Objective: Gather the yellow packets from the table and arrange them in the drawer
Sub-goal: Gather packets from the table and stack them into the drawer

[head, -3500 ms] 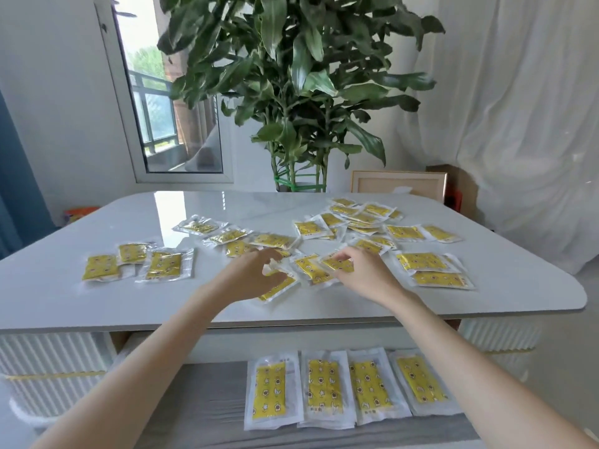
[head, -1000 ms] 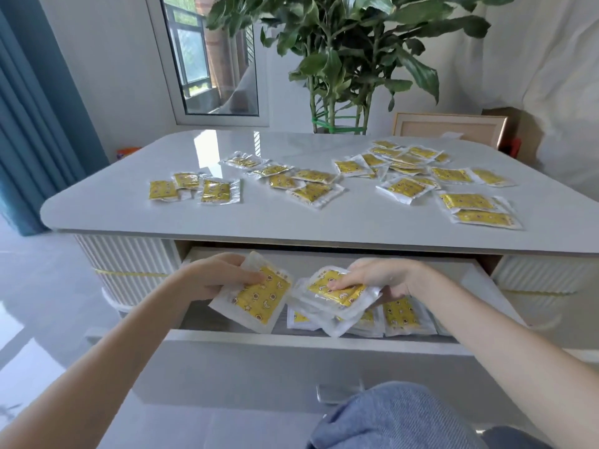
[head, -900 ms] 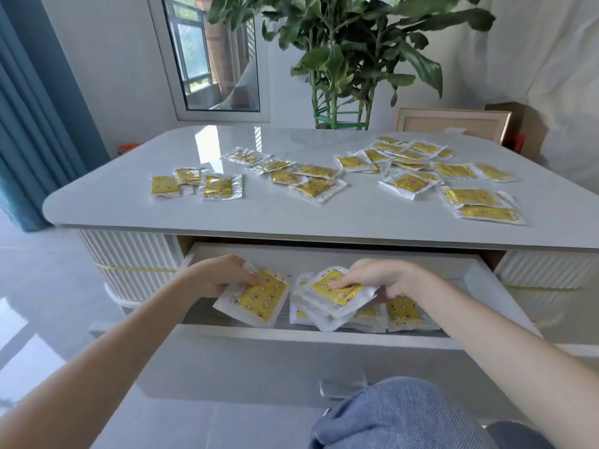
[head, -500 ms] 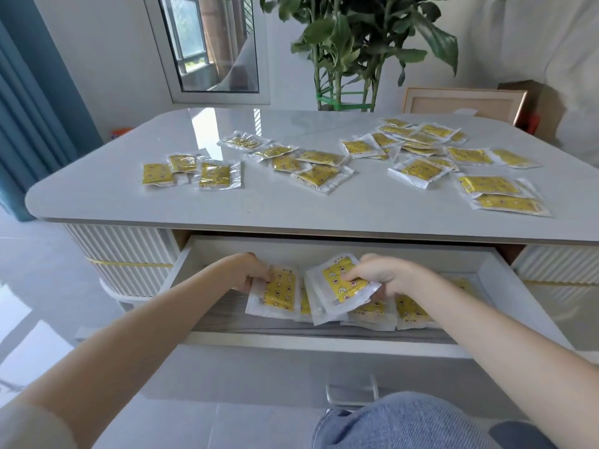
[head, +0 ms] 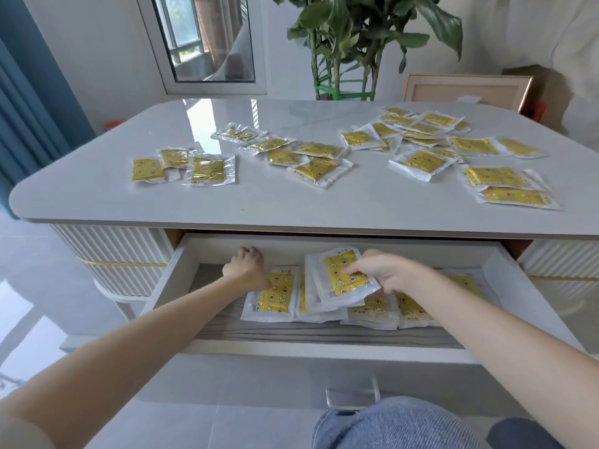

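Progress: early | white drawer (head: 168,280): few yellow plastic packets (head: 272,296) laid | grey bench (head: 291,202) above drawer: most left | right hand (head: 385,273) pinches one packet (head: 340,273) | left hand (head: 246,267): grip unclear

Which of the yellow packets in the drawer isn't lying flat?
The packet pinched in the right hand: it is tilted up over the other packets, which lie flat.

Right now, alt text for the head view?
Two hands arrange yellow packets in an open white drawer: the right hand grips a packet above the row, the left hand rests on the leftmost packet. More packets lie scattered on the table.
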Demonstrator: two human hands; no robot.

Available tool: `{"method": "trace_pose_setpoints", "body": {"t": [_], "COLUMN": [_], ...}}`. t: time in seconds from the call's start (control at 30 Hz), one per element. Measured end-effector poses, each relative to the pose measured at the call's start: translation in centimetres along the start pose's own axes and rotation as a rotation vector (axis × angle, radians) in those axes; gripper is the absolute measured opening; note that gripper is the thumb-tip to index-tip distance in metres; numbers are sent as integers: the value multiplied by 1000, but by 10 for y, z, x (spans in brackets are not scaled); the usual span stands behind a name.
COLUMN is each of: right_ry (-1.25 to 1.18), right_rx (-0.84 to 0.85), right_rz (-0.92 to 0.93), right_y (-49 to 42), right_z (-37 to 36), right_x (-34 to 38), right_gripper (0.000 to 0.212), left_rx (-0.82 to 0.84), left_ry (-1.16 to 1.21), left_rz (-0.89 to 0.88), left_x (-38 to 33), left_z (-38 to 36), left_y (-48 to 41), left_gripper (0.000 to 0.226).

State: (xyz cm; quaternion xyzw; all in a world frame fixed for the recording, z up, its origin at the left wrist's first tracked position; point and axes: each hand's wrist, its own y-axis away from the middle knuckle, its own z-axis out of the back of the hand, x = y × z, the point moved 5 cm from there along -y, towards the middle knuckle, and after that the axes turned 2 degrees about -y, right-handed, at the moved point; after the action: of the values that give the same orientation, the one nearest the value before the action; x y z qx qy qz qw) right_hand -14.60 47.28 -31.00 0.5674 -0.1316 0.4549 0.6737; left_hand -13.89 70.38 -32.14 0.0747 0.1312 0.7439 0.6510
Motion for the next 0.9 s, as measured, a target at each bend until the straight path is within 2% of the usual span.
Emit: {"method": "trace_pose_setpoints", "body": {"t": [0.03, 0.13, 0.2, 0.23, 0.3, 0.43, 0.53, 0.7, 0.8, 0.9], "right_ry": [8, 7, -7, -9, -1, -24, -97, -167, -223, -266], "right_rx": [3, 36, 69, 82, 99, 109, 123, 109, 120, 122], "right_rz": [3, 12, 21, 21, 15, 10, 27, 28, 8, 12], "right_y": [-2, -1, 0, -1, -4, -16, -13, -29, -33, -31], "right_z": [-3, -22, -38, -47, -70, -115, -143, -177, -188, -185], "right_x": [1, 9, 17, 21, 29, 45, 59, 63, 63, 67], "right_gripper": [41, 34, 30, 30, 30, 50, 31, 28, 22, 26], "left_rx": [1, 72, 148, 174, 180, 180, 185, 228, 318, 358], "left_ry": [-25, 33, 225, 356, 520, 611, 640, 663, 585, 545], "left_rz": [-32, -117, -87, -54, -8, 45, 80, 110, 97, 115], "left_x": [1, 13, 29, 38, 53, 79, 94, 105, 102, 103], "left_z": [3, 14, 18, 19, 21, 21, 20, 17, 8, 0], "left_y": [2, 5, 6, 7, 10, 15, 15, 10, 9, 6], "left_gripper": [75, 44, 22, 18, 22, 31, 36, 41, 39, 39]}}
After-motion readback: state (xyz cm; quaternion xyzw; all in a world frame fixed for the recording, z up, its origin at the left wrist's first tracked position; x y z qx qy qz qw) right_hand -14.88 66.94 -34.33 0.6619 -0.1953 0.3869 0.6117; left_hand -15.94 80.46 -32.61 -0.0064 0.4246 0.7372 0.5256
